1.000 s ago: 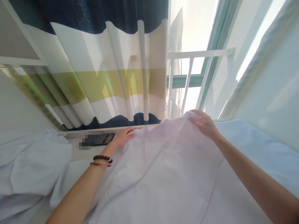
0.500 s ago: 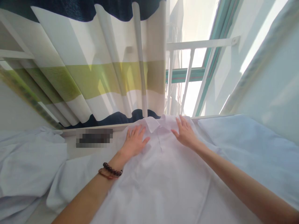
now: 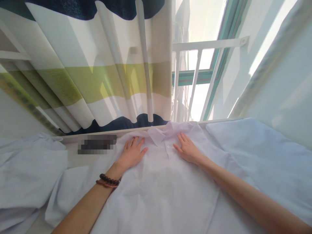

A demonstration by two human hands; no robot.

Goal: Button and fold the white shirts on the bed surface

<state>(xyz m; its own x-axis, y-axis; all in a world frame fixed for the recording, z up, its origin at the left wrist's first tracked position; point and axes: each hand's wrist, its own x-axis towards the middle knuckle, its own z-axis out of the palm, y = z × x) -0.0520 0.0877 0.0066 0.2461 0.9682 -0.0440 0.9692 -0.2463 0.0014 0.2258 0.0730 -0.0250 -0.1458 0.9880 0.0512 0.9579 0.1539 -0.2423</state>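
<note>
In front of the navy, white and green cloth curtain, a white collared cloth shirt lies spread; the bare left hand and bare right hand rest flat on it, grasping nothing. Uneven pressing (I judge) could crease it.

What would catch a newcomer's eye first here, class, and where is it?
The striped curtain, navy, white and yellow-green, hangs at upper left, beside the bright window. Below, the left hand and right hand rest on a white shirt, either side of its button placket.
</note>
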